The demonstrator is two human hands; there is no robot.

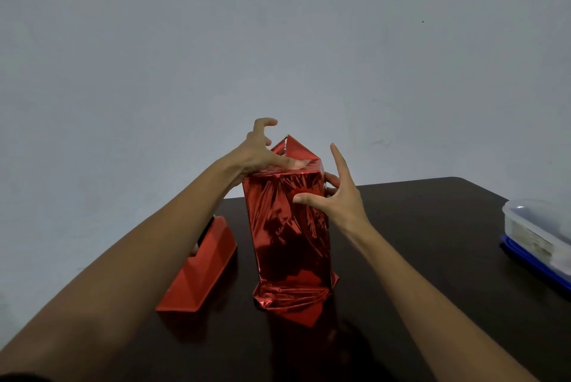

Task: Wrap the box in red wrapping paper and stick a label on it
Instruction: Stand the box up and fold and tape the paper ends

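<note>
Standing upright on the dark table (432, 227), right under both your hands, the box (284, 196) has its long axis vertical. The unfolded top flap (293, 147) points up just past your left thumb. The red foil paper (287, 245) looks slick and crinkly and probably tears easily; the box is likely light, stiff and tippy, so hold its flat sides, not loose foil. The tape dispenser (200, 270) sits below your left hand. Your right hand (333, 196) grasps the upper right corner, index finger free. Your left hand (259, 153) is released, thumb pressing the top edge.
</note>
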